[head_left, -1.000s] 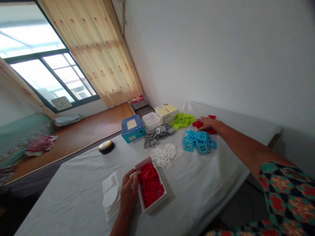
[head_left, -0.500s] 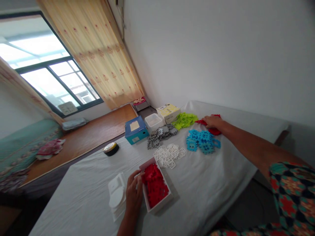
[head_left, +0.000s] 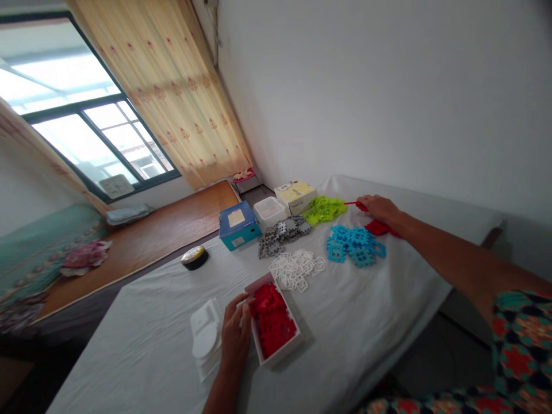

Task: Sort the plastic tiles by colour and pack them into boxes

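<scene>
My right hand (head_left: 379,208) reaches to the far right of the table, fingers closed on a red interlocking plastic piece (head_left: 360,204) that sticks out leftward. Below its palm and wrist lie more red pieces (head_left: 378,228), partly hidden. My left hand (head_left: 235,334) grips the left side of a white open box (head_left: 282,352), which is filled with red interlocking pieces (head_left: 272,317). Near the right hand lie a blue pile (head_left: 356,246) and a lime green pile (head_left: 324,209) of similar pieces. White pieces (head_left: 295,269) are heaped just beyond the box.
Grey pieces (head_left: 282,233) lie by a blue box (head_left: 238,227), a white plastic tub (head_left: 270,211) and a yellow-white box (head_left: 296,195). A round black-and-yellow tin (head_left: 194,257) stands farther left. A white plastic tray (head_left: 204,338) lies left of my left hand. The wall (head_left: 388,103) borders the table.
My right hand has shifted slightly right and lifted, with the red piece in its fingers now seen nearly edge-on. My left hand stays at the box.
</scene>
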A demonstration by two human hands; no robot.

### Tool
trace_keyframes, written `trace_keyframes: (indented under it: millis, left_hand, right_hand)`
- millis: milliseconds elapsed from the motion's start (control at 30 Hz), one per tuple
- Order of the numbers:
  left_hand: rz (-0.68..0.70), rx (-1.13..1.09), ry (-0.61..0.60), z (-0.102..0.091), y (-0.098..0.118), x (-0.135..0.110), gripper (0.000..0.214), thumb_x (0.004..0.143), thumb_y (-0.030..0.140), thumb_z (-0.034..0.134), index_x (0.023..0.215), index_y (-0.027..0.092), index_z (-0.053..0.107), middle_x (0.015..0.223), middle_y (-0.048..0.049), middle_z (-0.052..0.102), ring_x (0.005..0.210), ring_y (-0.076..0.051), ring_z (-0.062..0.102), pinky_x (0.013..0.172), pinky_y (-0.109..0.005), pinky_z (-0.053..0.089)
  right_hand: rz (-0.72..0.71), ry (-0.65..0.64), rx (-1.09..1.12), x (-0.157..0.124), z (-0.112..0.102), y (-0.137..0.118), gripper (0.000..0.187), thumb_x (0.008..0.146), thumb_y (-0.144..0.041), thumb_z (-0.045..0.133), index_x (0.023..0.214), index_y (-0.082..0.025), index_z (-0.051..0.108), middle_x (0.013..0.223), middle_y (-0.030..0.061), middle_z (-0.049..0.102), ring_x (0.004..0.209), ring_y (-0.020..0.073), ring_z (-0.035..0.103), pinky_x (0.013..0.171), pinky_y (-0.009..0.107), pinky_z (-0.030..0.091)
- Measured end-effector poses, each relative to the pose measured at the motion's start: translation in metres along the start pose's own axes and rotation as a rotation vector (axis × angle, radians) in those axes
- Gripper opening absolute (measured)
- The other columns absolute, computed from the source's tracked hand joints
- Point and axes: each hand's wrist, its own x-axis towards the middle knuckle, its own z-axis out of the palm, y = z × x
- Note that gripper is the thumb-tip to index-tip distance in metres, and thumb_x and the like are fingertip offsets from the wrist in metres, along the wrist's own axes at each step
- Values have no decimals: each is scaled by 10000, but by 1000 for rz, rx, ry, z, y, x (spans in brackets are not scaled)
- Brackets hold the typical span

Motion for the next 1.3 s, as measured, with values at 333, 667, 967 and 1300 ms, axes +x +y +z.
trace_keyframes:
  millis: [333, 667, 967, 1300]
  left_hand:
    - [-1, -68, 9, 2, 15, -4, 359, 977, 343, 358, 1040, 204, 683, 1131, -87, 617, 1111, -191, 565, 1027, -400, 433]
    - [-68, -237, 87, -2, 13, -3, 386, 997, 346, 292, 1123, 173, 613, 1136, -108, 607, 1110, -184, 559, 1014, -380, 436]
    - [-24, -230, 42, 4, 16, -5, 321, 983, 313, 341, 1104, 188, 610, 1146, -97, 596, 1130, -186, 543, 1035, -389, 416]
    - [92, -127, 48, 2, 33, -11, 340, 979, 274, 359, 1261, 204, 536, 1271, -106, 540, 1217, -203, 477, 1068, -422, 385]
  right_hand:
    - [-590, 173, 350, -41, -74, -180, 455, 846, -192, 496, 1297, -242, 529, 1363, 67, 543, 1243, 268, 502, 1071, 452, 393]
    - [-1178, 52, 539, -100, -34, -336, 351, 936, -199, 494, 1275, -263, 556, 1373, 68, 543, 1314, 225, 426, 1068, 420, 414]
    - [-1077, -316, 838, -96, -41, -286, 830, 782, -358, 723, 1488, -240, 302, 1486, 127, 398, 1344, 258, 405, 1112, 440, 352]
    - [-831, -254, 1103, -110, -20, -287, 481, 883, -303, 595, 1354, -269, 499, 1362, 68, 542, 1244, 236, 523, 1056, 430, 449]
